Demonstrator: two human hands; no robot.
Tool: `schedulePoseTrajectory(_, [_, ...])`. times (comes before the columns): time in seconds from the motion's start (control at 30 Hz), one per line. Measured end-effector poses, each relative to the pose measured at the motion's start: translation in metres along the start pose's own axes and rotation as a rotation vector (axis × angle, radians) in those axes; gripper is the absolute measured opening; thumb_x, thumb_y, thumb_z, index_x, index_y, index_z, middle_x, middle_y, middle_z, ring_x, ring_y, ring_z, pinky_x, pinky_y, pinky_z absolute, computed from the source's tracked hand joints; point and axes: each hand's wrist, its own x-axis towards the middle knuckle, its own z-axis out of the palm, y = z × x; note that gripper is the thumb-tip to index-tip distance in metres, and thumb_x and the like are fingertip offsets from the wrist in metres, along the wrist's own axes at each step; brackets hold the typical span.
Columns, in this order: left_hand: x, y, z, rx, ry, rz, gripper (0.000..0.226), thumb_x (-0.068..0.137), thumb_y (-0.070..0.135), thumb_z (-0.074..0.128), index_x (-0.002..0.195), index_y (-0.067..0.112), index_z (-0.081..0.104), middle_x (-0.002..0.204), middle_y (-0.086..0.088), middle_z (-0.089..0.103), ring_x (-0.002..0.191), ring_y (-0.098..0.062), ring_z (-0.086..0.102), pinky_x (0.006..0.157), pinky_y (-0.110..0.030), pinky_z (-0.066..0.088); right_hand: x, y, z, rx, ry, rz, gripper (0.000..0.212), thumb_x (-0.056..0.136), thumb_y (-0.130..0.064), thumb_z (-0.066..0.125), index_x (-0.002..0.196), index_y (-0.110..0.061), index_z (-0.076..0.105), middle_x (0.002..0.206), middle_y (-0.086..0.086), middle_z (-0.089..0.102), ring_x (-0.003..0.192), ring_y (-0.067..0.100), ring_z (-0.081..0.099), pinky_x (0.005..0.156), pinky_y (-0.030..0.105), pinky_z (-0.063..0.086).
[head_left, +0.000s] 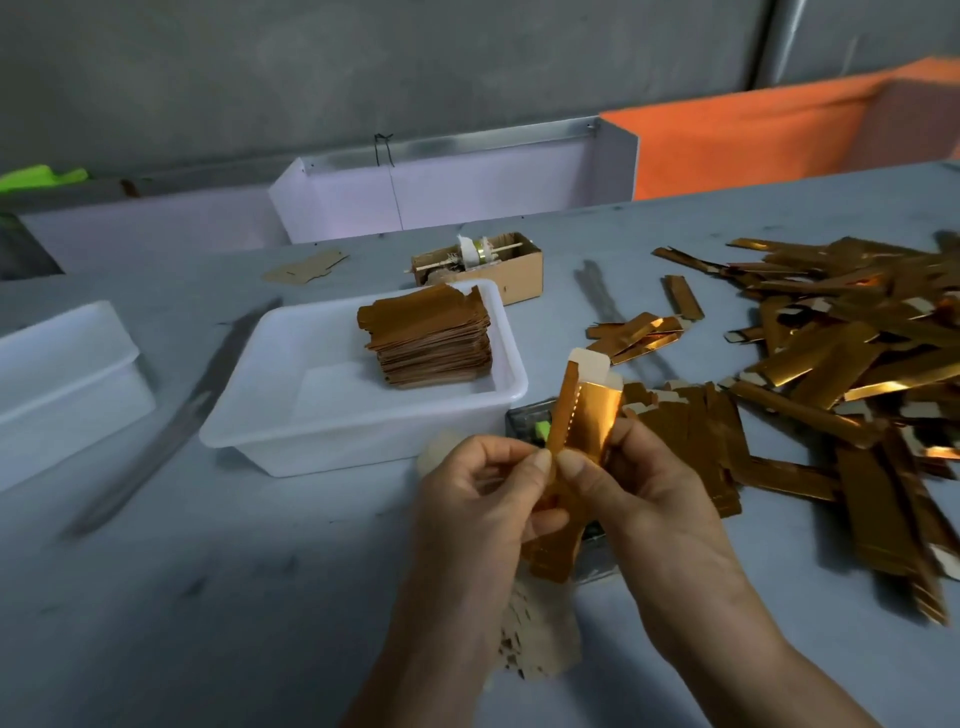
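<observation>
A flat gold foil carton blank (584, 410) stands upright between both hands, its white tab at the top. My left hand (483, 499) pinches its left flap with thumb and forefinger. My right hand (639, 493) grips its right side, thumb pressed on the front. The blank's lower end shows below my hands. A stack of flat gold blanks (431, 338) sits in the white plastic tray (291, 415). Folded gold cartons (831, 353) lie heaped on the right of the grey table (208, 597).
A second white tub (62, 374) stands at the left. A brown cardboard box (498, 265) holding a spool sits behind the tray. A small dark tray (530, 421) and paper scraps (540, 639) lie under my hands. White and orange panels stand behind the table.
</observation>
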Motion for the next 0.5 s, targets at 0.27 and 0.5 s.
schedulePoseTrajectory(0.27, [-0.006, -0.011, -0.004, 0.279, 0.185, 0.278, 0.012, 0.086, 0.022, 0.068, 0.077, 0.028, 0.062, 0.094, 0.001, 0.066, 0.078, -0.018, 0.069, 0.055, -0.015, 0.053, -0.006, 0.003, 0.007, 0.038, 0.039, 0.069, 0.011, 0.077, -0.016, 0.067, 0.088, -0.017, 0.066, 0.071, -0.001, 0.068, 0.072, 0.013, 0.068, 0.058, 0.013, 0.051])
schedulePoseTrajectory(0.5, [-0.007, -0.008, -0.026, 0.185, 0.042, 0.099, 0.009, 0.089, 0.03, 0.064, 0.084, 0.025, 0.068, 0.075, 0.007, 0.072, 0.06, -0.007, 0.069, 0.051, -0.014, 0.049, -0.006, 0.006, 0.02, -0.066, 0.014, 0.014, 0.016, 0.067, -0.03, 0.065, 0.081, -0.025, 0.07, 0.074, 0.005, 0.065, 0.075, 0.019, 0.063, 0.067, 0.024, 0.054])
